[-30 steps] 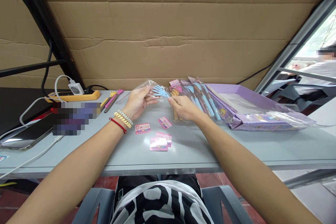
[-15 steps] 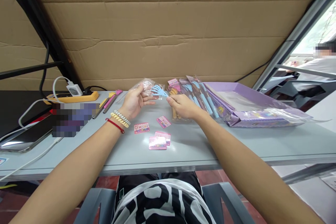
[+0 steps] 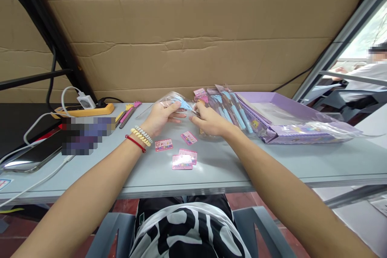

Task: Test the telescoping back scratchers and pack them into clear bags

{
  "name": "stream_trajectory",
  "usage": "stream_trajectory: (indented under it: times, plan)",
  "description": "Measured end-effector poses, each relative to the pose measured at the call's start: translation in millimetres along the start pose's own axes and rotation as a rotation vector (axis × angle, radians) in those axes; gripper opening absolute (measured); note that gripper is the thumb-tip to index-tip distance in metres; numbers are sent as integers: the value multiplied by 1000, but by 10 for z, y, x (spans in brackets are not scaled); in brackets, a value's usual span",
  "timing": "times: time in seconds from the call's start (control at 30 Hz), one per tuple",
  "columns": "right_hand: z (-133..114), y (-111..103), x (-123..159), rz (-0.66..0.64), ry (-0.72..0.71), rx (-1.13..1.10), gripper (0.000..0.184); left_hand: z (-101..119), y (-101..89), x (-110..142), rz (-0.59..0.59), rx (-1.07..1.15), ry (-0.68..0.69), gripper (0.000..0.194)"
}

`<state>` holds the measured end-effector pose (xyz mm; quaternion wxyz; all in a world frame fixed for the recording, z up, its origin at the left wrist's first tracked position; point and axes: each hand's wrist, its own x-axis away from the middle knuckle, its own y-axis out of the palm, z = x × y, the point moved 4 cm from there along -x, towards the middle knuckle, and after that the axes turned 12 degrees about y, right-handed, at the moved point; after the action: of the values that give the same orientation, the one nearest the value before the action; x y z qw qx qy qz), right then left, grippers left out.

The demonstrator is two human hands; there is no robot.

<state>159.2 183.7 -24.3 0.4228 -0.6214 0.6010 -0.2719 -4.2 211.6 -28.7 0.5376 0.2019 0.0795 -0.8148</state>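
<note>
A blue hand-shaped back scratcher [image 3: 183,104] is held between my two hands above the table. My left hand [image 3: 159,120] has its thumb on the blue head and also holds a clear plastic bag [image 3: 165,98], which trails to the left. The lower fingers of this hand stick out. My right hand [image 3: 211,121] is closed around the dark shaft end of the back scratcher. Whether the blue head lies inside the bag or against it, I cannot tell. Several pink printed cards [image 3: 182,162] lie on the table below my hands.
Bare back scratchers [image 3: 129,113], yellow and pink, lie left. Bagged blue back scratchers [image 3: 234,113] lie to the right beside a purple box [image 3: 302,138]. A yellow power strip [image 3: 104,111], cables and a phone [image 3: 33,155] occupy the left end. A cardboard wall [image 3: 181,24] stands behind.
My left thumb has come down onto the blue head, now partly covered. My right hand has shifted slightly right along the back scratcher, where its dark shaft shows.
</note>
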Motion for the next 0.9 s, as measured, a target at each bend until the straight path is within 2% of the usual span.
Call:
stream_trajectory:
  times: [0.1,0.2,0.33,0.47,0.67,0.8,0.9]
  plan:
    - [-8,47,8,-26,-15,25,45,-33,35,20,7,-53,-12,35]
    - [-27,89,15,-14,-57,43,67,-76,75,34,-34,-71,-13,34]
    - [-49,102,18,11,-85,15,80,-92,97,43,-110,-92,-18,36]
    - [-63,76,23,40,-82,-46,87,-90,102,49,-208,-178,-32,34]
    - [-150,97,63,55,-171,-107,90,-158,116,51,-222,-237,-34,38]
    - [-193,144,78,110,-221,-124,88,-182,210,76,-295,-274,-66,29]
    - [-196,163,72,106,-212,-130,86,-162,219,81,-300,-287,-79,24]
